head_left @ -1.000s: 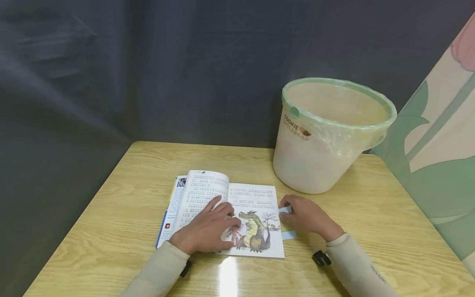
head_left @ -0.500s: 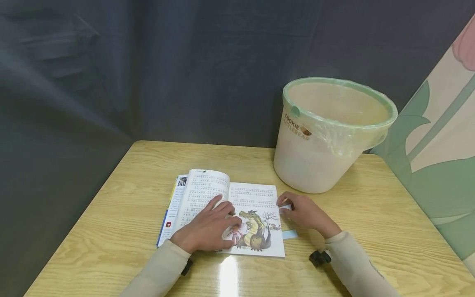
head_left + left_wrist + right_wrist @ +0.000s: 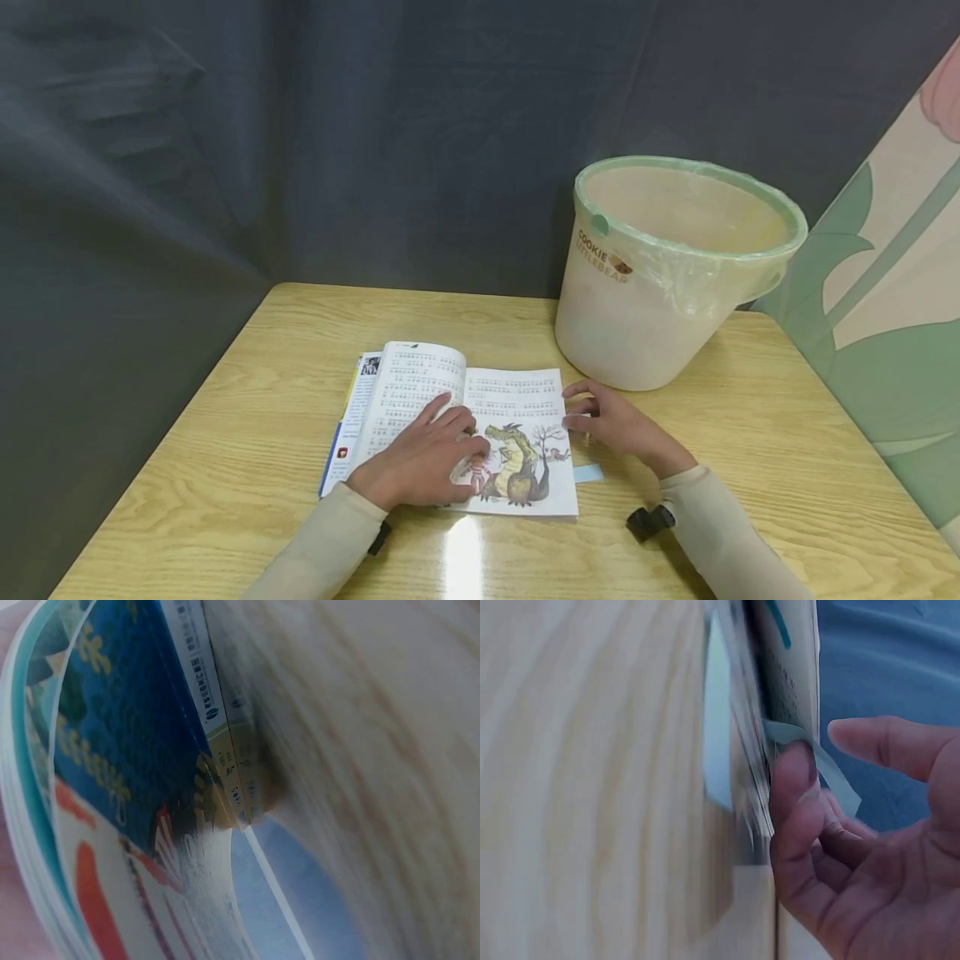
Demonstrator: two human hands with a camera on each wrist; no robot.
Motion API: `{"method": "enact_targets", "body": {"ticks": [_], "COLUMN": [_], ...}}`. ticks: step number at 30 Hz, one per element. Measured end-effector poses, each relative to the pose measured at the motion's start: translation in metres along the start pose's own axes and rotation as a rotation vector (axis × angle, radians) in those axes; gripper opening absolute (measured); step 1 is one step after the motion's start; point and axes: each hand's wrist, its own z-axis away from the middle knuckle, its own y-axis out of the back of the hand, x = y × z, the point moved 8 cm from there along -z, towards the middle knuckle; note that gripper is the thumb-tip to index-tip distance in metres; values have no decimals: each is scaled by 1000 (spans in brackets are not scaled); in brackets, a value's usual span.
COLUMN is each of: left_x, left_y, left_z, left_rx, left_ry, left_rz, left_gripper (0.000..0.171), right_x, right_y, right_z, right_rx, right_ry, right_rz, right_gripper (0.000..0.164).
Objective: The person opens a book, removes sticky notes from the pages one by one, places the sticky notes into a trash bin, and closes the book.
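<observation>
An illustrated book lies open on the table, with text and a dragon picture on its right page. My left hand rests spread across the lower middle of the pages. In the left wrist view, the book's blue, white and red outer side curves close to the camera. At the right page edge is my right hand, thumb and index finger apart. The right wrist view shows its fingertips at the page edges, one touching a bent pale-blue paper strip. A second pale-blue strip sticks out lower down.
Behind the right hand stands a large pale bucket with a green rim and a clear plastic liner. The wooden table ends at a dark curtain. A floral panel borders the right side.
My right hand's fingers have spread and slid slightly up along the page edge; the upper strip, visible between them earlier, is now mostly hidden in the head view. My left hand stays in place.
</observation>
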Motion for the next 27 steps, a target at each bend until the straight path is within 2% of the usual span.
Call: {"method": "enact_targets", "body": {"ticks": [5,8,13,27], "left_x": [0,-1,-1,-1], "left_y": [0,0,0,-1], "left_z": [0,0,0,-1], "left_rx": [1,1,2,4], "left_ry": [-1,-2,-1,-1], "left_rz": [-5,-8,-8,-15], "left_gripper": [37,37,37,38], "right_x": [2,1,-1,-4], "right_y": [-2,-4,-6,-3], "right_z": [1,2,1,2], "right_rx": [-45,-79,-105,-77], "right_ry": [-75,-75,-26,67], "right_rz": [-182,-227,-207,-177], "right_gripper": [54,49,37,30]}}
